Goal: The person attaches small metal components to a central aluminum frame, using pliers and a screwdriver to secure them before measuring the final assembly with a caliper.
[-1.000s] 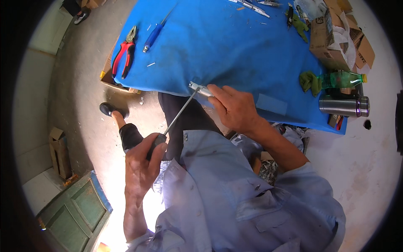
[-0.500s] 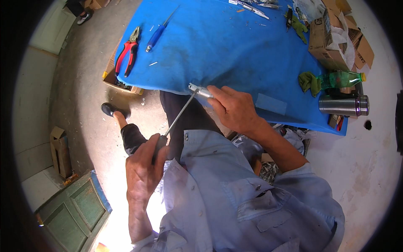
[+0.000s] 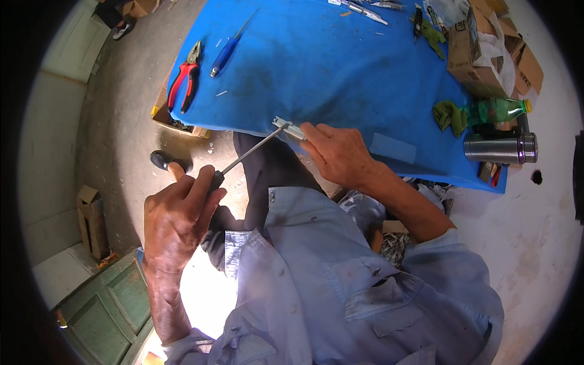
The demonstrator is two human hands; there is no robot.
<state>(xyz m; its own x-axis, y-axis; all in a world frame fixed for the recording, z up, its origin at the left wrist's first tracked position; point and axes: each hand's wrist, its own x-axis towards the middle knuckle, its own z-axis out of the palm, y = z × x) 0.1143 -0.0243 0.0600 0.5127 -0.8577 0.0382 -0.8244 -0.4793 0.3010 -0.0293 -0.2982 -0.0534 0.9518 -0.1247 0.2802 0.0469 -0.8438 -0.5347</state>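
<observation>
My left hand is closed round the dark handle of a screwdriver, mostly hidden by my fingers. Its long metal shaft slants up to the right, and the tip meets the side of a small silvery metal piece, roughly tube-shaped with a notched end. That piece is pinched in my right hand, just off the near edge of the blue-covered table. My fingers cover its right end.
Red-and-black pliers and a blue-handled screwdriver lie on the table's left side. To the right are a steel flask, a green bottle, a green cloth and a cardboard box. Another person's shoe shows far left.
My left hand has moved left and slightly up, so the screwdriver shaft now lies at a flatter slant. The right hand and the metal piece have barely moved.
</observation>
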